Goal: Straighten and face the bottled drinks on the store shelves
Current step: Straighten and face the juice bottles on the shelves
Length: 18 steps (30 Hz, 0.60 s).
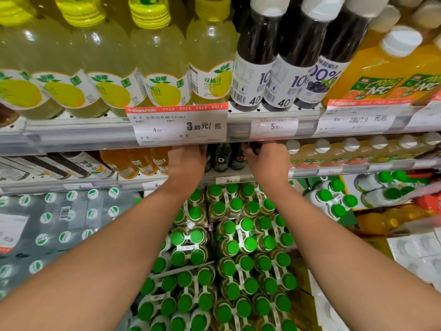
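A few dark bottles (223, 156) with dark labels are seen standing on the middle shelf (229, 176), tucked under the price rail of the upper shelf (238, 130) and framed between two reaching arms. The left hand (186, 163) is stretched in just left of them, its fingers hidden behind the rail, so whether it grips anything cannot be told. The right hand (268, 161) is placed just right of the same bottles with fingers curled inward at something dark; what is held, if anything, cannot be made out. Orange drink bottles (143, 161) are lined up to the left on that shelf, and pale orange bottles with white caps (350, 151) to the right. Above, yellow-capped pomelo juice bottles (157, 60), dark grape juice bottles (257, 58) and orange NFC juice bottles (386, 68) are ranged along the upper shelf behind a sale tag (177, 125). Below, green-capped bottle packs (229, 254) are stacked.
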Each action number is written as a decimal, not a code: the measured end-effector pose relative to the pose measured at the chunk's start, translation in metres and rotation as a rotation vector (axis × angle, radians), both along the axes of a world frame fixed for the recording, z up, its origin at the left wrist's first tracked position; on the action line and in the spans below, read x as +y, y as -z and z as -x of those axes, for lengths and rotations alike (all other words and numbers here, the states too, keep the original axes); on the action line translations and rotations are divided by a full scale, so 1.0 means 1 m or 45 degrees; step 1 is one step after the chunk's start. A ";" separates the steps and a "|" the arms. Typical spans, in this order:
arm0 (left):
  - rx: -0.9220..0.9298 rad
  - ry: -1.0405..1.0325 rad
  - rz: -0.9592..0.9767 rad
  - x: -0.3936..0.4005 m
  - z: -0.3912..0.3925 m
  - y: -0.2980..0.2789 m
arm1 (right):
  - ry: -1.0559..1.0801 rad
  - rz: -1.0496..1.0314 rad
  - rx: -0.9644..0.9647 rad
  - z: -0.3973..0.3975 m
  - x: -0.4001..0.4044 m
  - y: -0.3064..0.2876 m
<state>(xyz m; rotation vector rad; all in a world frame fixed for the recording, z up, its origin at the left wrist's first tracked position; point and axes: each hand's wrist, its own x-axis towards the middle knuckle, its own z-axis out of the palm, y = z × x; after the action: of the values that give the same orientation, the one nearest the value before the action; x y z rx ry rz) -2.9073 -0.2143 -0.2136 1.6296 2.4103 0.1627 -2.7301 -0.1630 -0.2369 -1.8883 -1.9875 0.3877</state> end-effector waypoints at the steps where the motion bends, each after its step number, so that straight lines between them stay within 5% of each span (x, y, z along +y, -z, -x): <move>1: 0.009 0.005 0.005 0.001 -0.001 -0.001 | 0.037 -0.005 -0.009 -0.002 -0.005 0.001; 8: -0.071 -0.069 -0.039 0.001 -0.003 -0.002 | -0.159 0.437 0.146 0.012 -0.035 0.043; 18: -0.534 -0.061 -0.128 -0.015 0.011 0.024 | -0.005 0.419 0.069 0.045 -0.011 0.085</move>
<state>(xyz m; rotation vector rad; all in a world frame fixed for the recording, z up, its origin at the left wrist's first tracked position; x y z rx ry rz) -2.9184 -0.2291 -0.2373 1.4059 2.1457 0.5806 -2.7753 -0.1741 -0.3220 -2.0387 -1.9881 0.8011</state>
